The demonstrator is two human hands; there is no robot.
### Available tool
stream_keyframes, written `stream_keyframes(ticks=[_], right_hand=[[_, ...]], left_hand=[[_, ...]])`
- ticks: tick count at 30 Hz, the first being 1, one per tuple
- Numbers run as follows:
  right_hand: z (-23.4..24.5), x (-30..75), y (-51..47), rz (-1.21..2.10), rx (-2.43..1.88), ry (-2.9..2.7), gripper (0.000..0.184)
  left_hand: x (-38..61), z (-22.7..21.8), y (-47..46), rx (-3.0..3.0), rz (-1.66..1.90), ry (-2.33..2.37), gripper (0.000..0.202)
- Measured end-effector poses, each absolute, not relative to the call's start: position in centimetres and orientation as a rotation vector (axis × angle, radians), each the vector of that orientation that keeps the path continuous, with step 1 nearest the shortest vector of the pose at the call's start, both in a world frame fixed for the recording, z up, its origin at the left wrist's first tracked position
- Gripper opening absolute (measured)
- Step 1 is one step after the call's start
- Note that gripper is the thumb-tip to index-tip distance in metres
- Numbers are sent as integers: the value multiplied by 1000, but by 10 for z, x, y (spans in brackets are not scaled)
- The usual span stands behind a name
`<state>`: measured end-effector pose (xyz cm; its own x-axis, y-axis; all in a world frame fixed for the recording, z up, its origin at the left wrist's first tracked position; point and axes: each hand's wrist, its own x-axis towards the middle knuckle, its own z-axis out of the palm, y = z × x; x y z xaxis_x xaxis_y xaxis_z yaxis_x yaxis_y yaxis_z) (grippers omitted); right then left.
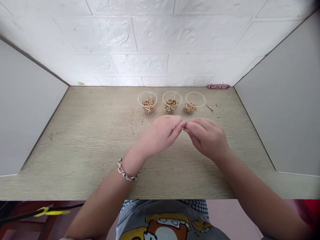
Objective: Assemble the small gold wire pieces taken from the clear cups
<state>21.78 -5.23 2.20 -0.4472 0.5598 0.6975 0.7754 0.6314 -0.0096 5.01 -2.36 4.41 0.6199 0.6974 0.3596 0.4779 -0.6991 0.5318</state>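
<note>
My left hand (161,135) and my right hand (206,136) meet fingertip to fingertip above the middle of the wooden table (87,143). Both are closed in a pinch where they touch; whatever sits between the fingertips is too small to make out. Just beyond them stand three clear plastic cups in a row, the left cup (147,101), the middle cup (172,101) and the right cup (195,101), each holding several small gold-coloured metal pieces. A chain bracelet (127,173) is on my left wrist.
A few loose gold pieces (210,107) lie right of the cups. A red tube (218,86) rests against the white brick wall at the back right. Grey panels (287,100) close in the table on both sides.
</note>
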Motion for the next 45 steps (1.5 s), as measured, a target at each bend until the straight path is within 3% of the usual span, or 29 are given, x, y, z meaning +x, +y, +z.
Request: stream_keyframes(ticks=[13,45], right_hand=[[13,215,-53,70,-1068,-2043,12],[23,220,-50,-102,-1069,-2153,13]], left_hand=[[55,42,-27,2243,787,977,37],[58,36,-28,2306,953,982,34]])
